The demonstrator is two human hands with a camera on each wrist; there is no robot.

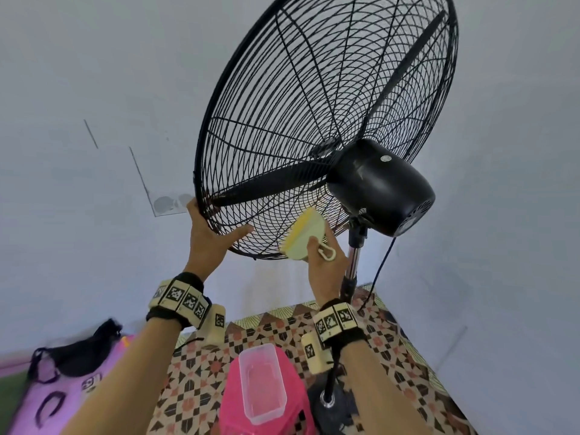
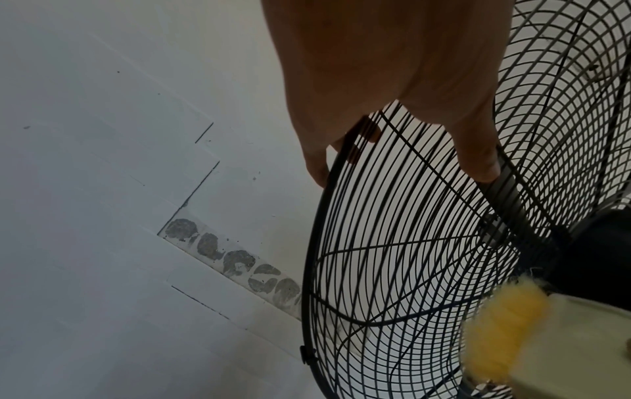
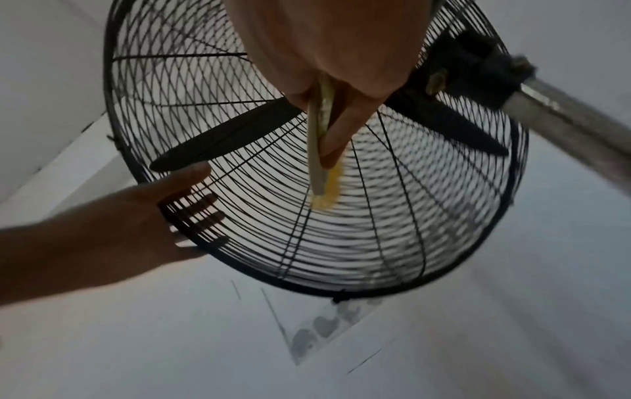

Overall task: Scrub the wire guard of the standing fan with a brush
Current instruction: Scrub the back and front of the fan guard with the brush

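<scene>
2 hands: left hand point(image 1: 209, 237) gripping 1 wire guard point(image 1: 282, 98), right hand point(image 1: 324, 265) gripping 1 brush point(image 1: 303, 238).

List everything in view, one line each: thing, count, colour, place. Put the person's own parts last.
fan: one, black, standing at the right on a metal pole, tilted upward.
wire guard: one, black, around the fan's blades.
brush: one, pale green with yellow bristles, against the lower part of the wire guard.
tub: one, clear plastic, on top of the pink basket.
basket: one, pink, on the floor below the fan.
mat: one, patterned in red, black and cream, on the floor.
bag: one, pink with black straps, lower left.
wall: one, pale grey, behind the fan.
wrist bands: two, black with printed markers, one on each wrist.
left hand: one, holds the rim of the wire guard.
right hand: one, grips the brush.
</scene>
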